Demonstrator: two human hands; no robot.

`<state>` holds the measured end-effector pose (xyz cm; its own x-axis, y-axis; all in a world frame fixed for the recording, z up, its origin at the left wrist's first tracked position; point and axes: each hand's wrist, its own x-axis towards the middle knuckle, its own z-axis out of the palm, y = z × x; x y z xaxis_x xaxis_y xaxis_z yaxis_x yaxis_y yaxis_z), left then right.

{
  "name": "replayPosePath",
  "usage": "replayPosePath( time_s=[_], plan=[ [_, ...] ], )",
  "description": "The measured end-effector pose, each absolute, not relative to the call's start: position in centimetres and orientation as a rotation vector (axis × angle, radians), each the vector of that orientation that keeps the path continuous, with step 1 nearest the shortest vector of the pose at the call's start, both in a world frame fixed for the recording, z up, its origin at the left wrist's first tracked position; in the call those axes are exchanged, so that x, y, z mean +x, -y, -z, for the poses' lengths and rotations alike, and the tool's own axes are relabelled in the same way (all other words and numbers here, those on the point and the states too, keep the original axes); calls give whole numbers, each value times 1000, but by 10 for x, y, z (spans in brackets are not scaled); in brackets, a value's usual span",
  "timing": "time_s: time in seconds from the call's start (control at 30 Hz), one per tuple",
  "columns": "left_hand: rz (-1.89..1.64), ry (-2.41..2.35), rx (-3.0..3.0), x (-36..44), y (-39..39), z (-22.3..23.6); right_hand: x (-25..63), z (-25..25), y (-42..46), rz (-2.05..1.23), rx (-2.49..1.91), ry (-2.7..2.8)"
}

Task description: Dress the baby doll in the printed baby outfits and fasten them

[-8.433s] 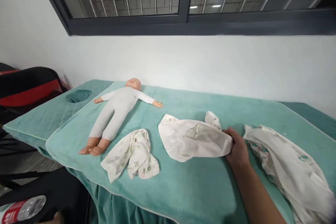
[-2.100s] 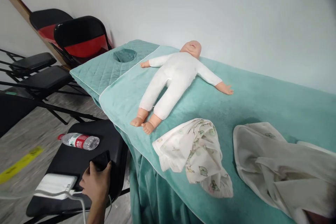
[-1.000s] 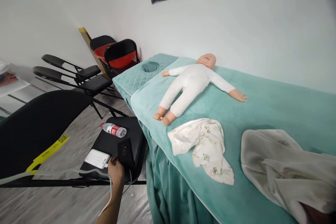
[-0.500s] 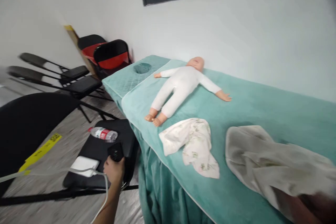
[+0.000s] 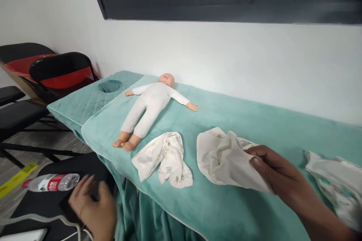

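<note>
My right hand (image 5: 278, 171) pinches the edge of a white baby garment (image 5: 223, 158), whose bunched body rests on the green bed. A faint print shows on its inner side. My left hand (image 5: 94, 207), slightly blurred, hovers over the black chair seat with its fingers apart. Partly hidden beneath it is a dark, phone-like object (image 5: 66, 208). Crumpled white baby pants (image 5: 169, 162) with a small print lie left of the held garment. Beyond them a baby doll (image 5: 151, 99) in a white bodysuit lies on its back, arms spread.
On the chair seat lie a water bottle (image 5: 55, 182) with a red cap, a white device (image 5: 26, 235) and a pale cable (image 5: 36, 217). A white and teal bundle (image 5: 336, 188) sits at the bed's right. Folding chairs (image 5: 63, 67) stand by the bed's far end.
My left hand has let go of the dark, phone-like object over the chair. My right hand has brought the white garment further into view. The camera has turned right.
</note>
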<state>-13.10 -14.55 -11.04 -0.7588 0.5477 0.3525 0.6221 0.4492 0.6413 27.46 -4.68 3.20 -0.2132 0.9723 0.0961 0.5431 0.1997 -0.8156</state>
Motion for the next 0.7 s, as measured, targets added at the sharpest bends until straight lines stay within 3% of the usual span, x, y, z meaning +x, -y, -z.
replayPosePath(
  time_s=[0.1,0.23,0.33,0.53,0.6,0.7],
  plan=[
    [1569,2115,-2024,-39,112,43,254,-59,41,-1078,-1301,2019],
    [1465,1509,-3018,29,62,-28,226,-100,35,-1157,-1072,2332],
    [1624,1474,-3063,28,39,-50,229,-118,37,-1027,-1109,2466],
    [2081,1991,-2435,-6,34,-63,284,-118,52,-970,-1450,2459],
    [2004,2074,-2471,-10,34,-73,300,-119,53,-1137,-1315,2331],
    [1485,2045,-2903,-12,34,-94,308,-128,53,-1165,-1270,2037]
  ],
)
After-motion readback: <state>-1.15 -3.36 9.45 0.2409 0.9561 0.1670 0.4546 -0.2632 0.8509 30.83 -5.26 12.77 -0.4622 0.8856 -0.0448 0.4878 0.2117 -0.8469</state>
